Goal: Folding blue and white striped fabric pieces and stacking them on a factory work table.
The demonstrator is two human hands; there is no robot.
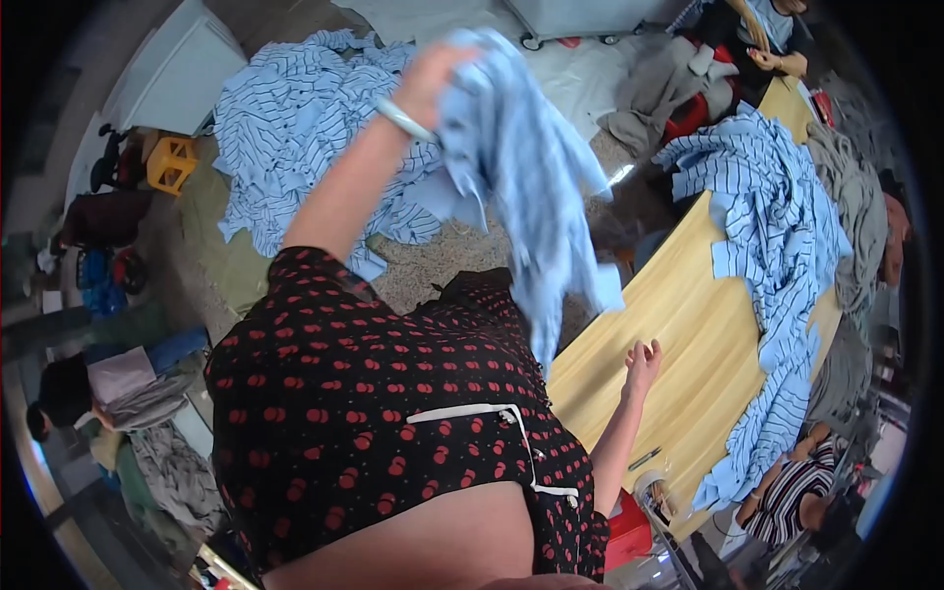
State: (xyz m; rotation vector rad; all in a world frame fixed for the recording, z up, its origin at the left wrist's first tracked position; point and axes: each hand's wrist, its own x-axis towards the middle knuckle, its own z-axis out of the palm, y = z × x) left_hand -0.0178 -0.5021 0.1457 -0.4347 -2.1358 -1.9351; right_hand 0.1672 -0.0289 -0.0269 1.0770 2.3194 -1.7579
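Observation:
Held up high in front of me is a light blue striped garment (521, 187), bunched at the top in my left hand (431, 84). It hangs down blurred, so its exact kind is hard to make out. A bracelet circles my left wrist. My right hand (644, 366) hovers above the wooden table (639, 305), its fingers loosely curled and apart, with nothing seen in them. Along the table's far right side lies a long heap of the same blue striped garments (777, 226). Another large striped pile (295, 128) spreads over the floor beyond my left arm.
A yellow stool (172, 164) and a white cabinet (172, 64) stand at the far left. A pen (644, 458) lies near the table's front edge, above a red container (629, 531). One person (777, 44) sits at the back right, another in stripes (792, 492) at right.

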